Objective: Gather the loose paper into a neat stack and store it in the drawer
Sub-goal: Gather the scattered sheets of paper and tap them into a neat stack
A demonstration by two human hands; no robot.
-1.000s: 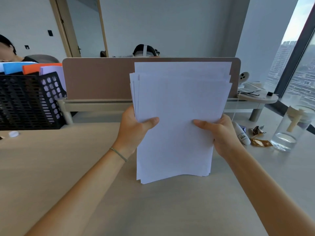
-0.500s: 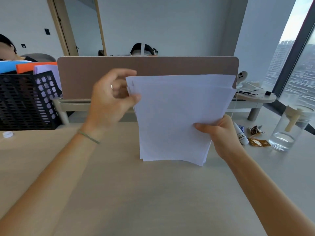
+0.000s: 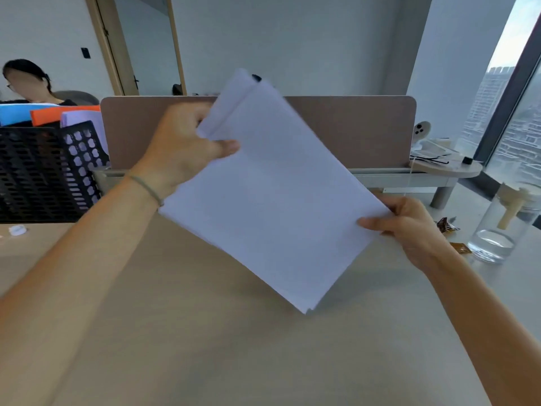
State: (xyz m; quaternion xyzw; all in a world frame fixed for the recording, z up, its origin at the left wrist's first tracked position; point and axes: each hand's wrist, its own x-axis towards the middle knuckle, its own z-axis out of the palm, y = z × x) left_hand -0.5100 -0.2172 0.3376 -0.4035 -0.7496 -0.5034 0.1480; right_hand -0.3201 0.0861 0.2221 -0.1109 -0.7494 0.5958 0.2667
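Fingers of both hands pinch tilted paper stack.

the paper stack stood upright a second ago; now it's turned on a slant, one corner pointing down toward the tabletop and another up past the divider's top edge. the left hand has gone from the stack's left side up to its upper-left edge, thumb across the front sheet. the right hand now pinches the right-hand corner, and the sheets look blurred.
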